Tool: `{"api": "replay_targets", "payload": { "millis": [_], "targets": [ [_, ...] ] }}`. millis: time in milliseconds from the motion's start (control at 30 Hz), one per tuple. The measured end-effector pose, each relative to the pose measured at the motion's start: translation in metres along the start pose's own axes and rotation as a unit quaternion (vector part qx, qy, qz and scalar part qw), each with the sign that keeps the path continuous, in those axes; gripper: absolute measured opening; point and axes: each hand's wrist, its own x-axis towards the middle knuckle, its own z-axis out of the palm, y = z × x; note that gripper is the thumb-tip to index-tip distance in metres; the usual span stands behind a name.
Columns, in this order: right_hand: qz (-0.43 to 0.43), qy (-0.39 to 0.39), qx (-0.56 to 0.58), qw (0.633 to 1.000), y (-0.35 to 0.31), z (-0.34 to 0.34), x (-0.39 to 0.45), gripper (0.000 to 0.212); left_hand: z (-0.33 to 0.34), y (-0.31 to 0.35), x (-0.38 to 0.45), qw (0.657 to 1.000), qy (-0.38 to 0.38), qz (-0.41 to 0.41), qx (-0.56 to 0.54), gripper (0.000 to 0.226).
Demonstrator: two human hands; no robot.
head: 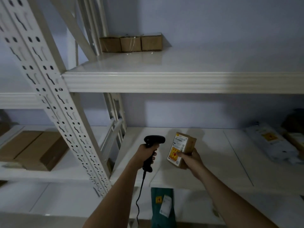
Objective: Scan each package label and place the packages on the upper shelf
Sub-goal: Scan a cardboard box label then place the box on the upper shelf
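A white perforated upright (pixel 49 89) rises just left of the left hand (pixel 144 156), two big brown cartons (pixel 32 148) lie further left in the neighbouring bay, and a pale bluish wall (pixel 213 22) stands beyond the hand

Your two forearms come up from the bottom edge of the frame, and both are bare along the whole length you can see: no sleeve or cuff shows on either one. Your left hand (pixel 144 155), just left of the frame's centre, wears no glove, and no ring, watch or band shows on it or its wrist. Your right hand (pixel 191 159), a little right of centre, is likewise ungloved, its wrist plain. The dim light hides finer detail such as nails.
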Motion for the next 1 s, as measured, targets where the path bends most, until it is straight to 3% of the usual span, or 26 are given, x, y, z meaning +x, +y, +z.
{"api": "replay_targets", "payload": {
  "millis": [367,1000],
  "targets": [
    [-0.074,0.006,-0.036,0.997,-0.024,-0.013,-0.009,0.05,0.041,0.041,-0.023,0.994,0.007,0.073,0.077,0.023],
    [-0.101,0.007,-0.07,0.992,-0.022,-0.024,0.002,0.062,0.056,0.037,-0.021,0.995,0.009,0.049,0.09,0.026]
  ]
}}
